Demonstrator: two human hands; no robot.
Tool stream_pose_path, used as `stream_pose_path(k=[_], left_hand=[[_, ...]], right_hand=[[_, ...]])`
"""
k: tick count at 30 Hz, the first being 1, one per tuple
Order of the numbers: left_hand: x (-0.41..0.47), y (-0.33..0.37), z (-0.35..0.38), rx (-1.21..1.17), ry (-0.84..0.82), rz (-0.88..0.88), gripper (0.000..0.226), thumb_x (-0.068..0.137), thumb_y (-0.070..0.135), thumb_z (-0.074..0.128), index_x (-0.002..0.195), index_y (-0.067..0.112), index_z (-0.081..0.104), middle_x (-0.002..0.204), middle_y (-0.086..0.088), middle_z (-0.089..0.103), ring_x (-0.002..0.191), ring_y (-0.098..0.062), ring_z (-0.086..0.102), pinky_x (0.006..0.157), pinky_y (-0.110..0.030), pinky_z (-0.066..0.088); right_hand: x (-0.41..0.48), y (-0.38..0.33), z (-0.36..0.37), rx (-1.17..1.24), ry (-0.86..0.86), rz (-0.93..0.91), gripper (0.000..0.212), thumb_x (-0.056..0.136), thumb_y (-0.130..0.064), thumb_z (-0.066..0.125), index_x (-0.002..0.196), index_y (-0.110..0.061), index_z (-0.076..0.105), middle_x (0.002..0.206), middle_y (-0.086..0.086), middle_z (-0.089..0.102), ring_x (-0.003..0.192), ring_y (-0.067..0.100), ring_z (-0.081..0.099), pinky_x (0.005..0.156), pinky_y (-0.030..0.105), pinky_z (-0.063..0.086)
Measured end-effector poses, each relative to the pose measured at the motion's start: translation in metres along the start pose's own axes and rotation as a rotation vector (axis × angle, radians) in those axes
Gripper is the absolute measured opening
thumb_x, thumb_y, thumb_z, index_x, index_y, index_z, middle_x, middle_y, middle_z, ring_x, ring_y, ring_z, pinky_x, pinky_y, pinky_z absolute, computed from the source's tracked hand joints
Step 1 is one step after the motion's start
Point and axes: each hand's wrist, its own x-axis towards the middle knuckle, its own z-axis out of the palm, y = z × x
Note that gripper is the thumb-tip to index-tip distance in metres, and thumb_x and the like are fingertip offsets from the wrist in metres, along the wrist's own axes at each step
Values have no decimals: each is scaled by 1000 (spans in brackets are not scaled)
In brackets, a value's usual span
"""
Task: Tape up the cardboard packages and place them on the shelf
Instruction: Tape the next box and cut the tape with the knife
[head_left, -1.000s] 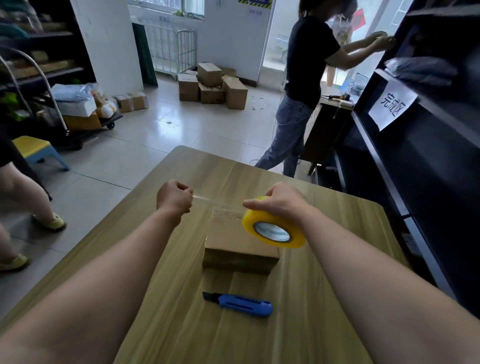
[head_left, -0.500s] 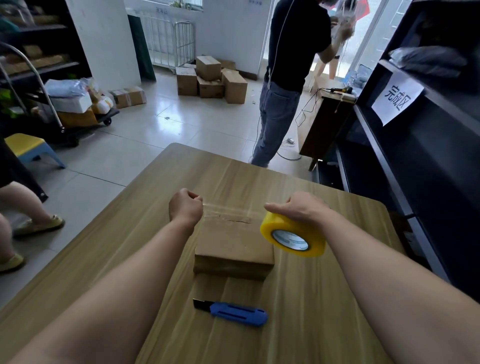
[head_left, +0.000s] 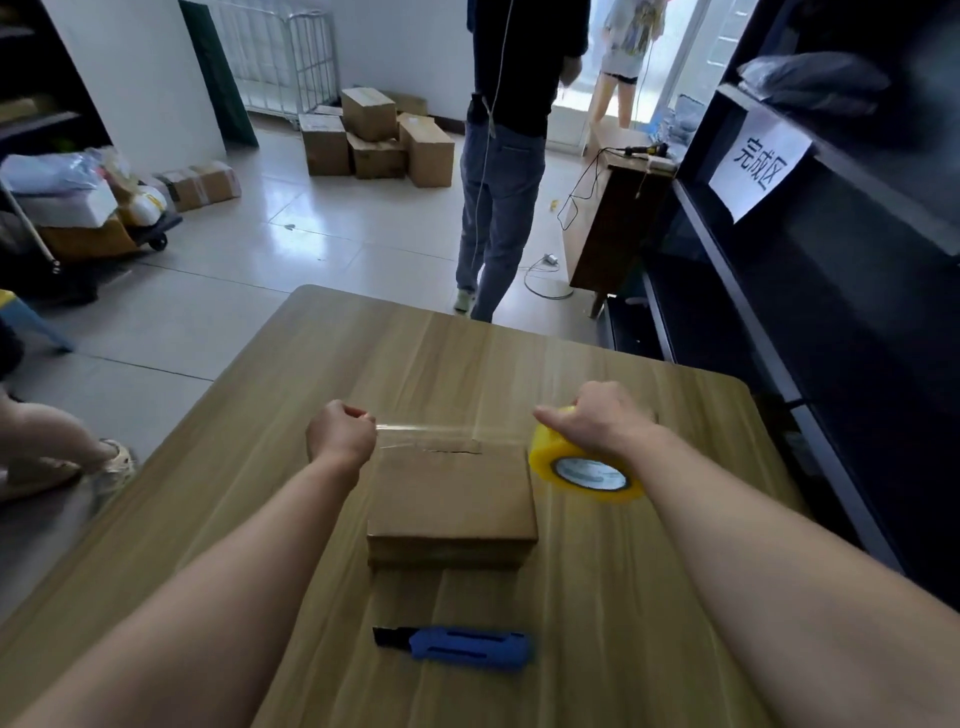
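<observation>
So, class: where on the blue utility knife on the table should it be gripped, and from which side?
Probably the blue handle of the utility knife, from above, pinched across its long sides. It lies flat on the table with the black blade end pointing left, so keep toward the right end.

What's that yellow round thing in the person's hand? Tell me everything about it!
It is a tape roll, a thick ring that looks yellow, with a pale printed core in the middle. It is held tilted, just right of the cardboard box. The right hand grips it from above. A clear strip runs from it over the box's far edge to the left hand, which pinches its end.
</observation>
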Motion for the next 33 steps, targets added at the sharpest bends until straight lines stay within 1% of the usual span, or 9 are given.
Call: stream_pose_path(k=[2, 4, 9, 14, 18, 23, 26, 30, 33], left_hand=[[2, 1, 3, 21, -18, 8, 7, 81, 15, 61, 77, 12, 67, 84, -14, 71, 82, -33, 68, 77, -40, 58], [2, 0, 8, 40, -34, 7, 8, 83, 14, 63, 75, 13, 65, 83, -14, 71, 80, -33, 68, 77, -42, 58], [6, -2, 16, 154, -30, 55, 9, 86, 19, 67, 82, 11, 72, 87, -10, 72, 85, -30, 67, 77, -34, 52], [11, -10, 20, 201, -11, 27, 17, 84, 20, 71, 68, 17, 66, 81, -8, 72, 82, -28, 68, 76, -36, 55], [15, -17, 24, 283, 8, 34, 7, 83, 19, 66, 79, 13, 68, 87, -9, 71, 86, -29, 65, 68, -31, 46], [18, -18, 29, 368, -14, 52, 6, 84, 14, 58, 81, 14, 63, 93, -12, 69, 90, -32, 61, 66, -30, 38], [20, -19, 31, 441, -23, 56, 6, 83, 16, 59, 79, 17, 62, 95, -9, 69, 92, -30, 62, 67, -28, 38], [23, -22, 35, 517, -22, 84, 8, 87, 21, 58, 79, 19, 56, 99, -9, 66, 94, -30, 60, 72, -30, 41], [24, -24, 36, 533, -25, 107, 8, 89, 21, 57, 82, 19, 55, 99, -9, 64, 95, -30, 58, 74, -32, 43]], right_hand=[[-3, 1, 3, -179, 4, 14, 68, 89, -71, 42, 111, -12, 65, 114, 10, 64, 104, 31, 59, 80, 35, 45], [-2, 5, 9, -183, -35, 43, 70, 91, -73, 38, 111, -11, 64, 115, 11, 64, 101, 30, 58, 79, 36, 44], [9, 12, 27, -186, -94, 48, 76, 92, -73, 31, 115, -9, 63, 119, 12, 63, 110, 32, 59, 85, 37, 46], [25, 13, 44, -188, -64, 29, 76, 90, -75, 35, 113, -9, 64, 117, 12, 65, 108, 32, 60, 84, 36, 48], [37, 11, 53, -226, -73, 3, 78, 87, -77, 34, 109, -10, 66, 113, 11, 66, 104, 31, 62, 75, 34, 45], [47, 12, 61, -253, -99, 3, 80, 86, -80, 33, 107, -11, 65, 110, 10, 66, 101, 30, 62, 74, 34, 46], [50, 14, 64, -273, -111, 0, 79, 86, -80, 32, 106, -11, 65, 107, 9, 65, 98, 28, 62, 73, 33, 46], [52, 15, 70, -273, -119, 5, 79, 86, -80, 31, 102, -11, 65, 95, 6, 62, 83, 25, 56, 69, 31, 45], [54, 16, 73, -266, -124, 7, 79, 86, -80, 31, 104, -11, 64, 101, 7, 64, 89, 26, 60, 73, 33, 47]])
